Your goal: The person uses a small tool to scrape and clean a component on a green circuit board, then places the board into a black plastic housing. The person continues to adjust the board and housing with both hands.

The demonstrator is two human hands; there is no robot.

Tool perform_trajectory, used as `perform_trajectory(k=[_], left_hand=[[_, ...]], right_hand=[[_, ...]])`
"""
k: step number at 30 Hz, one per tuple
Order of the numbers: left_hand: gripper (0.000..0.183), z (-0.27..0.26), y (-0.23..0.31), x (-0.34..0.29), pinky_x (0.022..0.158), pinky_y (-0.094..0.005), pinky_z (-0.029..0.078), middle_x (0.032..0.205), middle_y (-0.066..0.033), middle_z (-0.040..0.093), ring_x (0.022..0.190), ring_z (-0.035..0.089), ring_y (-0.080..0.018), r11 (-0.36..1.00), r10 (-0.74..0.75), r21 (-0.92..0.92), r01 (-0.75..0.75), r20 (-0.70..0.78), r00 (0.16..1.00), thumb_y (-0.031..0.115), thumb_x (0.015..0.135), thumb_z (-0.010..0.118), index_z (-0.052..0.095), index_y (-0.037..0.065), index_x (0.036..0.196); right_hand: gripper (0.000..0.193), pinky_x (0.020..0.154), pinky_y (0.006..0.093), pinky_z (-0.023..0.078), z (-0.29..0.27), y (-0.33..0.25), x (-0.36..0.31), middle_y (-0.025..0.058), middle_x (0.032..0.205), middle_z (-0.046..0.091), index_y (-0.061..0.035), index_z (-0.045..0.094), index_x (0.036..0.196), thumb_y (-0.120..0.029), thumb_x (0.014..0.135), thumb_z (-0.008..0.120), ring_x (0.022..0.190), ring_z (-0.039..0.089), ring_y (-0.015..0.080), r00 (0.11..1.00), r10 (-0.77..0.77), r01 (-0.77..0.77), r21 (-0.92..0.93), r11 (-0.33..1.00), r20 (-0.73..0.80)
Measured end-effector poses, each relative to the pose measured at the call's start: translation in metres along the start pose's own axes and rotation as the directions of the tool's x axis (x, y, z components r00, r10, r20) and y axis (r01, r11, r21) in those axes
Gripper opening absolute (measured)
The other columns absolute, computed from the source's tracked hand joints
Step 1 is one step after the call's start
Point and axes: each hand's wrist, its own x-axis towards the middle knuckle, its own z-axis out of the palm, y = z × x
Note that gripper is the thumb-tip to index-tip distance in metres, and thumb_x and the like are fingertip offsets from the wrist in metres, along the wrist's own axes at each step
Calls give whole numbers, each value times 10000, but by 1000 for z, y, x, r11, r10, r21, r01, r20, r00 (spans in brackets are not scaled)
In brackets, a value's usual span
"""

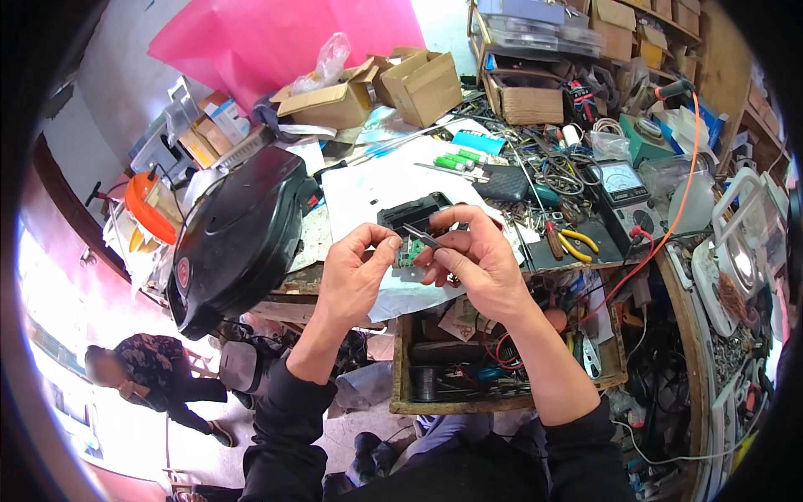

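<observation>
My left hand (355, 272) is closed, with thumb and forefinger pinched together; anything between them is too small to make out. My right hand (481, 263) grips a slim dark tool (423, 238), its narrow end pointing toward my left fingertips. Just beneath the fingers shows part of a green circuit board (407, 253), the remainder covered by my hands. Behind it an open black plastic housing (410, 212) rests on the white sheet (355, 188) that covers the bench.
Left of the sheet stands a large black rounded appliance (242, 238). To the right lie yellow-handled pliers (577, 245) and an analog multimeter (623, 197). Green batteries (460, 159) lie farther back. An open drawer (468, 406) juts out below my right forearm. A person (159, 372) sits at lower left.
</observation>
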Motion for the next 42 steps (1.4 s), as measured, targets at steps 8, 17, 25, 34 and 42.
perform_trajectory(k=[8,17,25,34,42], left_hand=[[172,12,8,-4,623,-196,393,826,40,571,707,471,-23,987,146,65,-144,-18,989,171,1015,598,623,2,1032],[189,16,1,-2,592,-184,361,812,53,557,682,444,-12,988,154,37,-153,-10,988,199,1017,607,623,12,1041],[186,15,1,-3,726,-216,467,897,11,612,815,545,-48,993,121,-2,-121,19,992,172,1026,590,612,-11,1055],[181,18,-1,-4,722,-212,471,889,15,623,808,550,-42,992,120,-25,-120,-4,993,167,1024,594,622,-10,1055],[176,24,-5,-5,680,-209,460,842,24,615,763,531,-33,988,145,-51,-147,-44,989,164,1017,602,632,-9,1033]], right_hand=[[164,649,223,473,-4,10,4,17,844,656,16,633,1091,-106,982,617,741,585,54,990,-93,68,-228,971,-103],[160,671,237,498,-2,12,2,42,838,690,26,634,1063,-98,962,644,743,613,70,994,-72,47,-266,963,-85],[146,681,241,510,-2,11,3,50,842,696,32,632,1039,-83,951,652,757,634,80,991,-82,51,-271,961,-105],[137,683,246,516,1,9,1,62,814,695,40,629,1023,-69,944,650,746,635,84,988,-108,62,-350,935,-113],[116,671,254,510,3,7,0,62,796,685,39,617,998,-61,943,635,734,623,86,990,-106,69,-333,940,-95]])
